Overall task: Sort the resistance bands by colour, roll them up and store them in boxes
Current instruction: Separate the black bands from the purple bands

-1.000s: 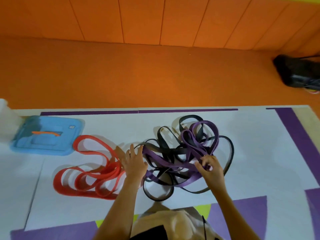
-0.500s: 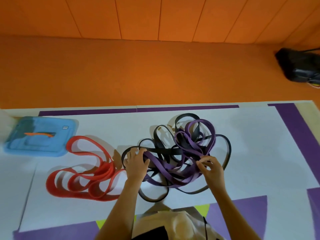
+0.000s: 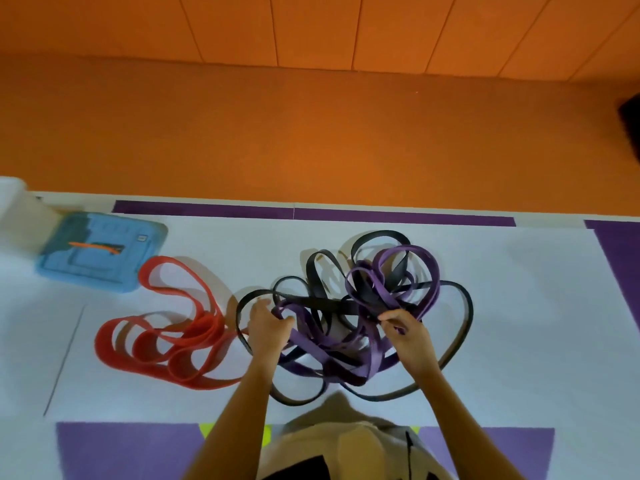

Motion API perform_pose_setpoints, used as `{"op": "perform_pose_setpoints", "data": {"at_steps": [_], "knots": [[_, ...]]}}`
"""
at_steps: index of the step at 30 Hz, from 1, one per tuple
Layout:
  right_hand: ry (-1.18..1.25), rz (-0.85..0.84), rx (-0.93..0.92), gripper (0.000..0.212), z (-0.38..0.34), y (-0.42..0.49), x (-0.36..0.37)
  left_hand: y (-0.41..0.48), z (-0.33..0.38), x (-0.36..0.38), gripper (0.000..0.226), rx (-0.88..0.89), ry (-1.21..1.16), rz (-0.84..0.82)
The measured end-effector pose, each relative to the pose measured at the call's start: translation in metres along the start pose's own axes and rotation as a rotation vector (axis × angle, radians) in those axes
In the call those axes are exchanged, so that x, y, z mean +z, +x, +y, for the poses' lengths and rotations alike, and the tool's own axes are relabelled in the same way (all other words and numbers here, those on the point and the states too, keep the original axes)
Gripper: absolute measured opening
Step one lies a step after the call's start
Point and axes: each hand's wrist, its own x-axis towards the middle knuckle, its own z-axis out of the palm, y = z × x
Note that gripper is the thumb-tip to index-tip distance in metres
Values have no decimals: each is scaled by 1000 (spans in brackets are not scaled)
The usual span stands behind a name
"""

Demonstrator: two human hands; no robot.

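Note:
A tangled heap of purple bands (image 3: 408,265) and black bands (image 3: 464,317) lies on the white mat in the middle. My left hand (image 3: 266,327) is closed on a purple band at the heap's left side. My right hand (image 3: 410,336) pinches a purple band at the heap's right centre. Separate red bands (image 3: 162,344) lie looped flat to the left of the heap, apart from both hands. A blue box lid (image 3: 100,251) lies at the far left.
A white mat (image 3: 536,323) with purple patches covers the floor, bordered by orange flooring (image 3: 311,133) and an orange wall behind. A white container (image 3: 14,209) sits at the left edge. A dark object (image 3: 632,116) rests at the far right.
My left hand has moved off the red bands to the right and closed on a purple band. My right hand has lifted its purple band slightly. The view has shifted.

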Motion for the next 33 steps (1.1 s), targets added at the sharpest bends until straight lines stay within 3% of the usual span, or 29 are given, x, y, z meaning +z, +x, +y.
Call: {"op": "perform_pose_setpoints", "data": {"at_steps": [3, 7, 10, 13, 15, 18, 19, 21, 23, 26, 28, 30, 33], "knots": [[13, -9, 11, 13, 5, 8, -6, -2, 4, -2, 17, 45, 9, 87], [79, 24, 44, 11, 3, 26, -8, -18, 12, -14, 30, 168, -62, 204], [84, 62, 78, 13, -4, 35, -5, -34, 14, -25, 26, 267, -157, 236], [115, 35, 13, 18, -18, 41, 0, -41, 23, -43, 35, 281, -303, 73], [113, -140, -43, 26, -29, 45, 8, -45, 31, -58, 44, 324, -355, -95], [164, -483, -60, 73, -47, 41, 25, -49, 44, -74, 44, 456, -261, -396], [152, -550, -61, 78, -51, 38, 31, -50, 48, -78, 43, 491, -243, -492], [94, -614, -80, 58, -51, 32, 42, -51, 53, -80, 41, 516, -222, -628], [38, -637, -84, 30, -48, 25, 48, -47, 49, -81, 43, 495, -187, -661], [34, -555, -59, 19, -42, 15, 47, -36, 27, -88, 41, 443, -133, -691], [-1, -436, -24, 17, -34, 8, 44, -29, 9, -92, 27, 407, -28, -713], [-30, -259, 74, 20, -28, 0, 46, -19, -9, -94, 34, 428, 205, -713], [103, -13, 284, 16, -18, -12, 51, -4, -30, -90, 34, 570, 749, -479]]}}
